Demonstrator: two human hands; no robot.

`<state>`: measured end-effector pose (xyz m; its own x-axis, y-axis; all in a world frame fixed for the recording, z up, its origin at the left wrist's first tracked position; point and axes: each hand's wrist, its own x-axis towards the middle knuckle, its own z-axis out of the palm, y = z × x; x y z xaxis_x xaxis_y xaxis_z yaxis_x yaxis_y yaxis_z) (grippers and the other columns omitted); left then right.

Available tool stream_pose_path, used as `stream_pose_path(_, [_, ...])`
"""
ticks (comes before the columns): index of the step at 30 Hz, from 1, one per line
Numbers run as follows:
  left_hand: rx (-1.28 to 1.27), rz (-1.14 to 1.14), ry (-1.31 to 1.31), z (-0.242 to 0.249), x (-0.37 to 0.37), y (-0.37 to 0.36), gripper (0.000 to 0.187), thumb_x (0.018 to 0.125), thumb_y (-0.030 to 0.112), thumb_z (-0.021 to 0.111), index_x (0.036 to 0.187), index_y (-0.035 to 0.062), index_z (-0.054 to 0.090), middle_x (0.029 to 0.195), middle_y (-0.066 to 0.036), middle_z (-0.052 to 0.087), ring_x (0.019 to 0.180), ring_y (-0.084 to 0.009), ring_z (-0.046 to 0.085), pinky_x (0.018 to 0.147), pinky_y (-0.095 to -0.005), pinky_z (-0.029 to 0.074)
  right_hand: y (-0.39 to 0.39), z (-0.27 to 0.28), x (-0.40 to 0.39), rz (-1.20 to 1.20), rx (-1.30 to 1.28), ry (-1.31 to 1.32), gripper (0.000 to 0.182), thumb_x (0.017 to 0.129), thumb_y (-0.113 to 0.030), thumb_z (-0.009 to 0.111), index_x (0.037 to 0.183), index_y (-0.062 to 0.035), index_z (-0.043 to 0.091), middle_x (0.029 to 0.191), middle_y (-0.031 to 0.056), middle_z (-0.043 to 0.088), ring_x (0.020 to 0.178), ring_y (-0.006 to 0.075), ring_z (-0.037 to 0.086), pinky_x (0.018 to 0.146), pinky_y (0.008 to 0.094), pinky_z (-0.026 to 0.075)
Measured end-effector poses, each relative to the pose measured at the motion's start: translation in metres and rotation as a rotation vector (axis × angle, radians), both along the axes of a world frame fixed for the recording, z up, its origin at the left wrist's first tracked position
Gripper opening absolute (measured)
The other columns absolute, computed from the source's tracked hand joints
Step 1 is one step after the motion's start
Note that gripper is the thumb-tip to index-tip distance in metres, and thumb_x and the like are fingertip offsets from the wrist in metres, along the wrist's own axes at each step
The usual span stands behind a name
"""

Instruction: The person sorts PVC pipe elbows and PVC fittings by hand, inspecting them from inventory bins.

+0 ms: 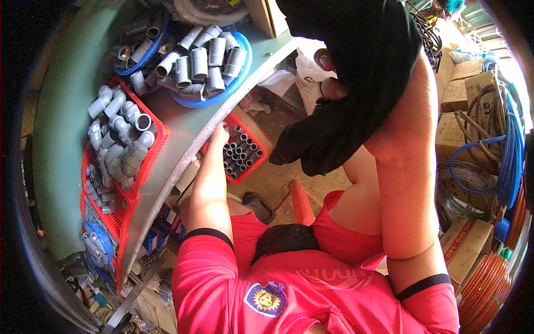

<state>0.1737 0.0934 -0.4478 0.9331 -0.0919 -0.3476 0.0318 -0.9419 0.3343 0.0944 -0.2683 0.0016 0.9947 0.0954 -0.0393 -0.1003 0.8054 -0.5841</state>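
Note:
My left hand [220,133] reaches down to the upper left rim of a red basket [257,133], its fingers closed on the edge. Short grey pipe fittings [240,155] stand in this basket with their open ends up. Close to the camera, my raised right hand [330,75] is closed on a black cloth [356,83]. The cloth drapes over most of the hand, and only fingertips show past its edge. Its lower end hangs to the right of the red basket.
On the green table [183,125] are a blue-rimmed tub [249,67] of grey couplings and a red crate [158,146] of grey elbows. Cardboard boxes [459,250], blue hose [512,150] and orange coils [489,284] lie at the right. An orange object [301,203] stands near my legs.

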Motion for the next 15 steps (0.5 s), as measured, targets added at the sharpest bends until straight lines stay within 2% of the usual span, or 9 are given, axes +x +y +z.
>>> stream_pose_path(3, [-0.001, 0.031, 0.006, 0.004, -0.004, 0.0, 0.025, 0.076, 0.011, 0.076, 0.1, 0.0031, 0.071, 0.107, -0.019, 0.069, 0.102, -0.0341, 0.067, 0.09, -0.0433, 0.053, 0.002, 0.003, 0.002, 0.056, 0.02, 0.033, 0.043, 0.103, -0.036, 0.038, 0.128, -0.0062, 0.055, 0.116, 0.0129, 0.064, 0.089, 0.0259, 0.057, 0.06, 0.0325, 0.048])
stream_pose_path(8, [-0.071, 0.116, 0.112, 0.024, -0.014, 0.0, 0.028, 0.074, 0.014, 0.083, 0.095, 0.0032, 0.069, 0.092, -0.016, 0.072, 0.091, -0.0327, 0.07, 0.083, -0.0406, 0.055, -0.001, -0.014, 0.003, 0.026, -0.087, -0.237, 0.042, 0.103, -0.037, 0.039, 0.126, -0.0064, 0.057, 0.114, 0.0116, 0.065, 0.088, 0.0244, 0.06, 0.059, 0.0325, 0.049])
stream_pose_path(12, [-0.141, -0.003, 0.049, 0.004, -0.023, 0.01, 0.028, 0.073, 0.013, 0.083, 0.096, 0.0032, 0.07, 0.094, -0.016, 0.072, 0.092, -0.0282, 0.071, 0.081, -0.0398, 0.055, 0.011, -0.009, -0.005, -0.075, -0.154, -0.223, 0.042, 0.102, -0.037, 0.04, 0.124, -0.0064, 0.058, 0.11, 0.0111, 0.066, 0.086, 0.0237, 0.06, 0.059, 0.0324, 0.049])
stream_pose_path(15, [-0.126, -0.064, 0.032, -0.003, -0.029, 0.01, 0.035, 0.073, 0.019, 0.084, 0.101, 0.0036, 0.069, 0.095, -0.015, 0.071, 0.091, -0.0303, 0.069, 0.084, -0.0423, 0.054, 0.019, -0.006, -0.007, -0.106, -0.044, -0.096, 0.041, 0.102, -0.037, 0.041, 0.122, -0.0062, 0.059, 0.107, 0.0104, 0.066, 0.083, 0.024, 0.061, 0.059, 0.0325, 0.049])
